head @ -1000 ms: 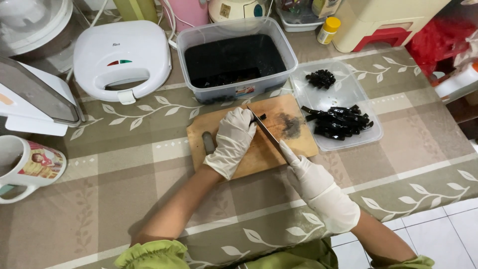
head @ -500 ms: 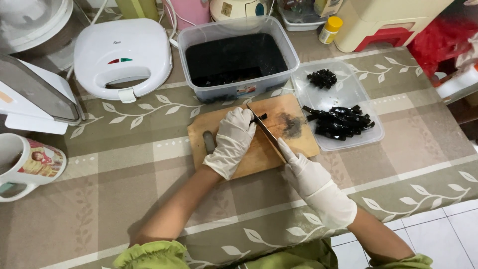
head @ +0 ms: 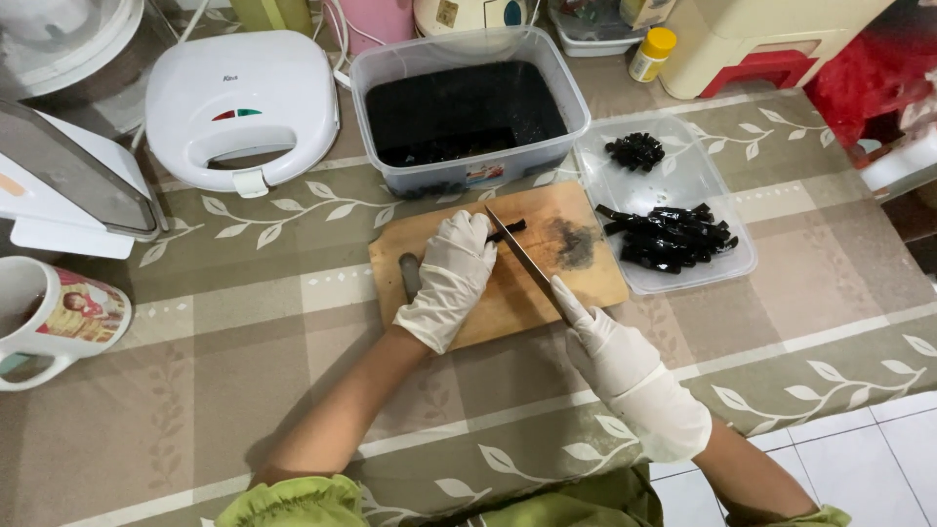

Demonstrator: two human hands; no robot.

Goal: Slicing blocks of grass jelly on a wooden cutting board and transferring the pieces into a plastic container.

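Observation:
A wooden cutting board [head: 586, 278] lies on the table. My left hand [head: 451, 275], in a white glove, presses down on a thin black strip [head: 509, 230] at the board's middle. My right hand [head: 607, 344], also gloved, grips a knife [head: 525, 260] whose blade slants across the board right beside the left fingers, edge on the strip. A dark smear stains the board to the right of the blade.
A clear lid [head: 673, 185] holding black strips and a small pile of black cubes sits right of the board. Behind the board stand a clear tub of black liquid [head: 467, 109], a white sandwich maker [head: 242, 102] and a yellow-capped bottle [head: 651, 54]. A mug [head: 54, 317] is at far left.
The knife and right hand have shifted slightly; the left hand stays on the strip. Little else differs.

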